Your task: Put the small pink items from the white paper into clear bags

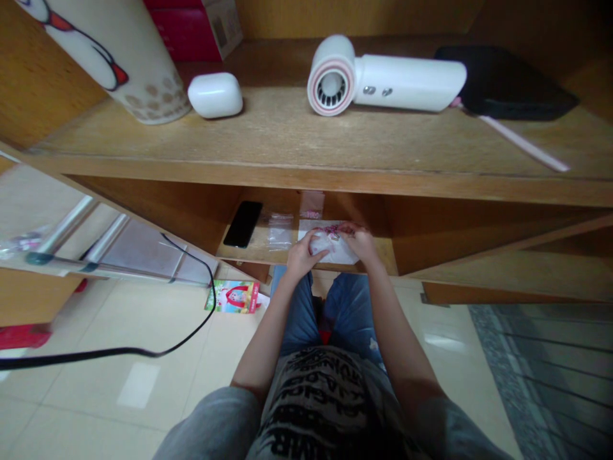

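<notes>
- A wooden cabinet filled the view above a pale tiled floor [186, 390], and the work sat on its lower shelf [384, 252], beneath the upper shelf [268, 144].
- The pink pieces [330, 229] lay between the hands, toward the back: ahead and to the right of the left hand [301, 255], and right at the fingertips of the right hand [358, 241], which was the nearer. Their cluster seemed to run roughly sideways, from one hand toward the other; they were too small to tell apart.
- The left hand was curved, thumb and fingers parted about what looked like a clear bag [322, 243]; how firmly it gripped could not be told.
- The right hand was narrow, its fingers bunched and bent down onto the pieces; whether it pinched one was too small to tell.
- Both forearms reached forward from the body and slanted inward, so the hands nearly met over a white paper [345, 257].
- Behind the paper lay a packet [312, 203] with pink contents at its near end.
- Left of the left hand were clear sleeves [280, 231], and farther left a phone [243, 223], its long side slanting away.
- Farther out, on the upper shelf, stood a cup [143, 83] beside a white case [215, 95], with a fan [383, 82] lying sideways to their right, next to a black case [512, 83].
- Below, on the floor to the left, lay a printed card [234, 296], near a black cable [119, 351].
</notes>
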`<state>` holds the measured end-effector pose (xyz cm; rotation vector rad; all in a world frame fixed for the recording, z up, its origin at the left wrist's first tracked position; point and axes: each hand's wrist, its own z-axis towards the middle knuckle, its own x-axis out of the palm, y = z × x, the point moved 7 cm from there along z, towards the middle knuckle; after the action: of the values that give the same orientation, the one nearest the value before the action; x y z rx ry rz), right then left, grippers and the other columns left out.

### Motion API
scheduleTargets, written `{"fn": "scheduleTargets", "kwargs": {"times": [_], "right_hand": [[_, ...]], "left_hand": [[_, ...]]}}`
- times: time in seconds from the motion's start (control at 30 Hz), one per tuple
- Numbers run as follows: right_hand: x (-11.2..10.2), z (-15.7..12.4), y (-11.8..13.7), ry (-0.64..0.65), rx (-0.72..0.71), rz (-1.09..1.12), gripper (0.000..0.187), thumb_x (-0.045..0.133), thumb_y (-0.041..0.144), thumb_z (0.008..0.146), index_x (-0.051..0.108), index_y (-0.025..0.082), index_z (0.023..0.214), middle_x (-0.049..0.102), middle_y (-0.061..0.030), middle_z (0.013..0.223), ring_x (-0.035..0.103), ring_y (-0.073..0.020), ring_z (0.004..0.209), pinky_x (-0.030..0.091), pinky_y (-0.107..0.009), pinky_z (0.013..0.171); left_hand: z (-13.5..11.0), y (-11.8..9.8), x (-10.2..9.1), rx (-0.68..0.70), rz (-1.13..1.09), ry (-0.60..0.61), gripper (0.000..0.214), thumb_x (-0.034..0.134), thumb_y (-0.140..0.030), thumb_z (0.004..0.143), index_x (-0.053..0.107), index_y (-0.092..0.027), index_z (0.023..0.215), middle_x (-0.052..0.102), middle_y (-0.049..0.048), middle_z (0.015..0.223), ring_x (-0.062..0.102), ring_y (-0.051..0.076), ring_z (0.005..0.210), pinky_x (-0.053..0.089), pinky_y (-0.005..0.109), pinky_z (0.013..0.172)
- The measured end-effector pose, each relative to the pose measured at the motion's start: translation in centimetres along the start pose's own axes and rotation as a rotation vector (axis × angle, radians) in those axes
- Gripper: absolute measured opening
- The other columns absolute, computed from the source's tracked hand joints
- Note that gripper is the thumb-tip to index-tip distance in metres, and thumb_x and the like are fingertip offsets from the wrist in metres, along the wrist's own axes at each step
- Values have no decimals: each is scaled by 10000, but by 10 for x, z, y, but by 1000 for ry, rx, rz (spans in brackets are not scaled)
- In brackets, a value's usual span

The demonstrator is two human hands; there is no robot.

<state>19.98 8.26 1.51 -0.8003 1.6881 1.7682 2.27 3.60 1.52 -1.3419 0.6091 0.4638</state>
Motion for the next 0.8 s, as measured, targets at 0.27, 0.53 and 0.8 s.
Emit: {"fn": "scheduleTargets", "kwargs": {"times": [0.27,0.53,0.8], "right_hand": [[22,-17,2,98,-63,260,347,500,453,780,665,160,863,597,-12,643,502,-133,584,368,-230,542],[13,-14,2,89,-23,203,341,500,438,784,678,166,888,625,-22,683,534,-140,605,373,-237,549],[2,-22,2,76,61,-38,240,551,366,782,680,231,932,668,-15,783,582,-147,673,375,-242,586]], "left_hand": [[0,2,1,-11,-5,-6,657,678,-420,712,413,-242,1287,657,17,1026,585,113,660,452,230,671],[1,0,-1,-13,-14,-3,656,674,-431,713,413,-246,1285,654,19,1048,578,108,642,449,229,663],[0,1,0,-5,-10,-13,663,675,-443,708,416,-240,1283,655,15,1021,553,99,609,437,220,642]]}}
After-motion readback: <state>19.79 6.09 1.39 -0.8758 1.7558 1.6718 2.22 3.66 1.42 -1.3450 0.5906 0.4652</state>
